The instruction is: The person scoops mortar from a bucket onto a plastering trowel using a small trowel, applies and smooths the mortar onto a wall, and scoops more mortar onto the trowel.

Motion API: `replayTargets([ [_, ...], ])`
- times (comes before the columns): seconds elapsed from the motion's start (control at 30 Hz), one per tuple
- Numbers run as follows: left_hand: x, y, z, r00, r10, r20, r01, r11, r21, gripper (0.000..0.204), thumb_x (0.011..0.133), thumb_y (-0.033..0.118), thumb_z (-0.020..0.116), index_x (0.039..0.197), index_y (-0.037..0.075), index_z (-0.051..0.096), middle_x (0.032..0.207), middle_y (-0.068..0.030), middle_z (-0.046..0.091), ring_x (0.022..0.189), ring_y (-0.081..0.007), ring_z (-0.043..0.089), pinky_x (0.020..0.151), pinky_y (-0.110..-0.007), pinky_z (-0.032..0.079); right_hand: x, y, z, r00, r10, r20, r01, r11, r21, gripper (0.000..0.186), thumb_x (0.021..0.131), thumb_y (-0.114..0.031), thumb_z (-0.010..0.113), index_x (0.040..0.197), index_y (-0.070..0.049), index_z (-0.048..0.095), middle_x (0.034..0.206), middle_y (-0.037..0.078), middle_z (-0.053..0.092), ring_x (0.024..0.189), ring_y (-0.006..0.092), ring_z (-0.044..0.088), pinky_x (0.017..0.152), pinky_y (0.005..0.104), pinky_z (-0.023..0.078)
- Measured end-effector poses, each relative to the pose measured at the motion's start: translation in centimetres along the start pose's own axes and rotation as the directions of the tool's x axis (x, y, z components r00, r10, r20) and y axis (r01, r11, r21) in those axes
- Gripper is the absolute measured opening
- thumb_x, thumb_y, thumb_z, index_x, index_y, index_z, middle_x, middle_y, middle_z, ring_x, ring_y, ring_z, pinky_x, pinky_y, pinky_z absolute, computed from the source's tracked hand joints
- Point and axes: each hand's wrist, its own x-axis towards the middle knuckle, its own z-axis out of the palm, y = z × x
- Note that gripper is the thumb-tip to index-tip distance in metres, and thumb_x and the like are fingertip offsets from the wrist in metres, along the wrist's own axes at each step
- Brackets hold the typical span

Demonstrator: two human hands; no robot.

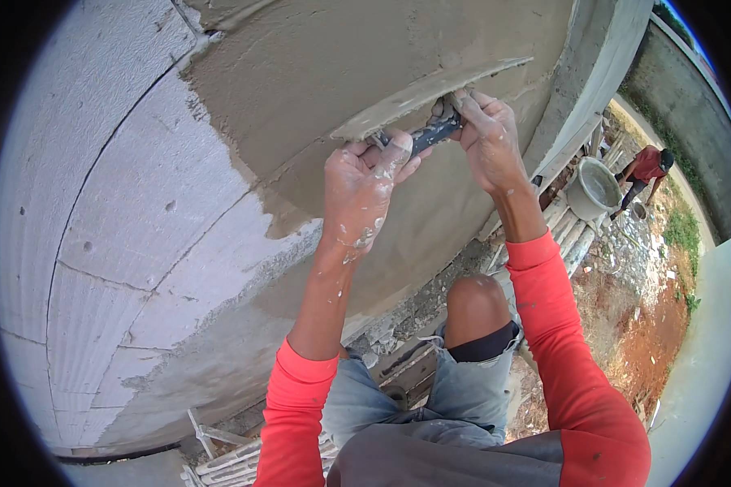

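Note:
Both my hands grip a plastering trowel (425, 95) with a long, thin, mortar-smeared blade and a dark, plaster-spotted handle. My left hand (364, 188) closes around the near left end of the handle. At the handle's far right end, my right hand (489, 140) pinches it close to the blade. Splashes of mortar coat both hands. The blade lies against or very near the wall's wet grey plaster (317, 69); I cannot tell whether it touches. To the left, the plaster ends in a ragged edge over pale blocks (122, 219).
A concrete column (581, 81) borders the plaster on the right. Bamboo or wooden scaffold poles (567, 235) run below, carrying a mortar tub (579, 197). Beyond it, a person in a red top (648, 165) bends on the ground near a small bucket (639, 211).

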Motion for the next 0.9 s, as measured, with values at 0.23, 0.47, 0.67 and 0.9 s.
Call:
replayTargets([
  [0.23,0.3,-11.8,-2.5,0.968,-0.236,-0.087,0.224,0.965,-0.134,0.033,0.102,0.014,0.064,0.12,-0.012,0.054,0.118,-0.0187,0.065,0.112,-0.0347,0.069,0.104,-0.038,0.058,-1.8,10.4,-6.8,0.966,0.247,-0.072,-0.25,0.967,-0.043,0.031,0.102,-0.029,0.064,0.091,0.0,0.071,0.084,0.006,0.067,0.078,0.0138,0.064,0.078,0.034,0.059],
  [0.47,5.1,-2.8,2.5,0.996,-0.07,-0.062,0.059,0.984,-0.167,0.027,0.102,0.008,0.058,0.115,-0.015,0.057,0.119,-0.0201,0.063,0.113,-0.0376,0.068,0.104,-0.039,0.059,5.5,1.8,-3.4,0.987,0.137,-0.084,-0.14,0.989,-0.038,0.025,0.101,-0.024,0.064,0.102,0.0,0.072,0.088,0.005,0.068,0.08,0.0165,0.068,0.079,0.0389,0.059],
  [0.67,8.2,5.9,4.5,0.934,0.356,0.031,-0.351,0.93,-0.111,0.025,0.099,0.004,0.054,0.112,-0.018,0.056,0.118,-0.0255,0.062,0.113,-0.0429,0.068,0.107,-0.041,0.058,10.3,-8.5,2.4,0.975,-0.181,0.13,0.187,0.981,-0.04,0.024,0.103,-0.026,0.061,0.104,-0.003,0.07,0.094,0.006,0.073,0.082,0.0161,0.07,0.076,0.0323,0.057],
  [0.9,-3.3,-5.9,-3.6,0.975,-0.145,-0.171,0.123,0.983,-0.133,0.019,0.1,0.01,0.065,0.107,-0.006,0.059,0.111,-0.0203,0.067,0.108,-0.0416,0.071,0.094,-0.037,0.063,-3.6,6.6,-1.1,0.969,0.235,-0.072,-0.242,0.964,-0.112,0.028,0.101,-0.027,0.066,0.096,0.0,0.071,0.089,0.005,0.069,0.078,0.0123,0.064,0.077,0.0335,0.058],
])
